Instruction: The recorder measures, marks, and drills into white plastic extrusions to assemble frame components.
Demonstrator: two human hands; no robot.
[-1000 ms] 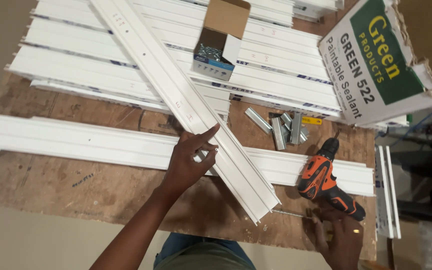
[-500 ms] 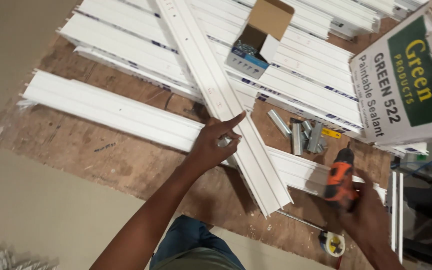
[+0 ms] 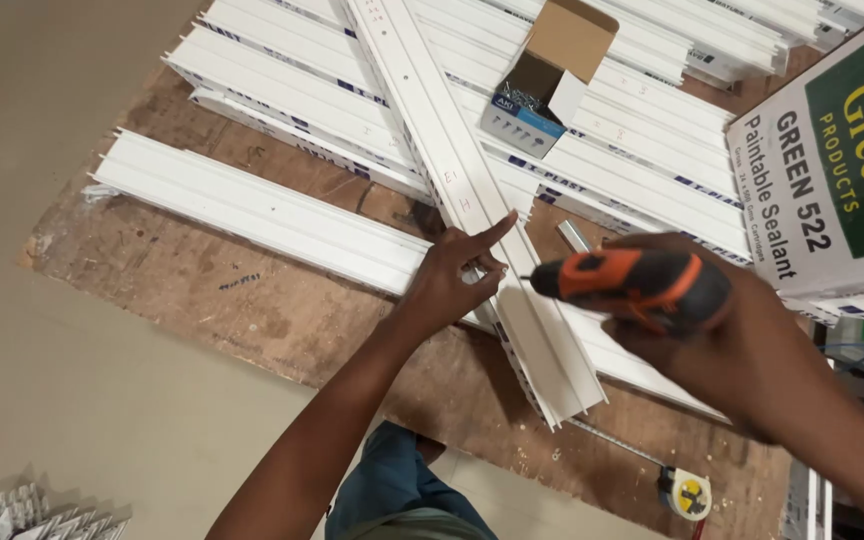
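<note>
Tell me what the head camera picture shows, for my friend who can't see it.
The right hand holds an orange and black power screwdriver, its tip pointed at a long white plastic strip that the left hand presses down. More white strips lie across a wooden board, with an open box of screws on top and a tape measure near the edge.

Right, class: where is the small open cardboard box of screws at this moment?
In the head view, the open screw box sits at top centre on the stacked white plastic channels, left of the large sealant carton.
</note>
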